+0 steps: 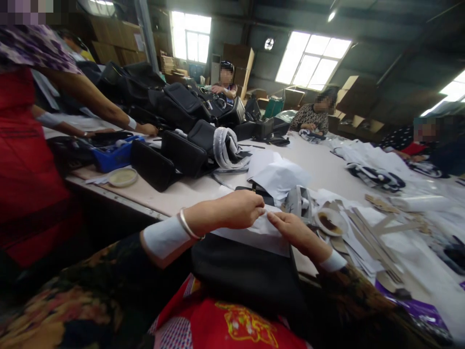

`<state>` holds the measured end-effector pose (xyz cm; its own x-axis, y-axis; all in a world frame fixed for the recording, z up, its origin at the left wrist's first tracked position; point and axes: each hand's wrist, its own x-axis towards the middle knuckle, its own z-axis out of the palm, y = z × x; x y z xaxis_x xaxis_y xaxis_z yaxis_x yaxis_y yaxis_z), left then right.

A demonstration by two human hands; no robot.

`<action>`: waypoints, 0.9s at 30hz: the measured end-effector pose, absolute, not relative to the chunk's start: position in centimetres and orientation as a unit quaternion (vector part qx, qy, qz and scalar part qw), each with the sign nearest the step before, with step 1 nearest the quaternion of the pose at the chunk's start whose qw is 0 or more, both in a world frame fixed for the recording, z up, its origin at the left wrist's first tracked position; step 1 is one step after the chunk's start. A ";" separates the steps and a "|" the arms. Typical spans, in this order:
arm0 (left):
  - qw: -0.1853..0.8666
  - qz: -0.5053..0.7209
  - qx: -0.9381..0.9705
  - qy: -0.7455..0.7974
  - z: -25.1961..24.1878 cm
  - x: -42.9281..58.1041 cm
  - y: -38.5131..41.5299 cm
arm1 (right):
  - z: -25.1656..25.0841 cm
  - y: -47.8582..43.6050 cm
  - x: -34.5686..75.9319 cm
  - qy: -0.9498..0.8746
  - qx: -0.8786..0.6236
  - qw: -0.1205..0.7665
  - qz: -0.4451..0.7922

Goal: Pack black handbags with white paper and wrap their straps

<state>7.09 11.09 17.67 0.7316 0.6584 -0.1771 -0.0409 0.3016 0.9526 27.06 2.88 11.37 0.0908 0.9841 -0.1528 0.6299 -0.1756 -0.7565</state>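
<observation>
My left hand (238, 209) is closed in a pinch on the edge of a white sheet (261, 232) that lies over a black bag piece (243, 274) on my lap at the table's near edge. A silver bangle and a white cuff sit on that wrist. My right hand (296, 231) rests on the same white sheet from the right, its fingers held together and pointing toward the left hand. The fingertips of both hands almost meet.
The long pale table (174, 194) carries several black bags (181, 152), a blue tray (114, 155), a round lid (122, 177), crumpled white paper (278, 177), a small dish (330, 222) and grey card strips (374, 237). A person in red (25, 160) stands left; others sit at the far side.
</observation>
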 end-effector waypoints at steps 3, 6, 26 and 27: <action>0.622 0.230 0.695 0.278 12.2 9.8 12.3 | 10.8 2.9 27.5 -0.598 -0.705 0.242 0.293; 0.461 0.199 0.824 0.262 6.8 10.4 12.3 | 10.5 2.3 28.3 -0.595 -0.722 0.208 0.284; 0.298 0.151 0.901 0.276 2.5 9.1 9.8 | 4.5 4.6 25.0 -0.720 -0.680 0.016 0.138; 0.275 0.121 0.913 0.278 2.9 8.8 9.8 | 4.3 4.5 25.1 -0.721 -0.680 0.009 0.131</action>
<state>8.80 9.82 2.89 0.8168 0.5730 0.0676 0.4402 -0.6946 0.5691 25.13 4.48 4.34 -0.0746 0.9835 -0.1648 0.9788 0.0405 -0.2010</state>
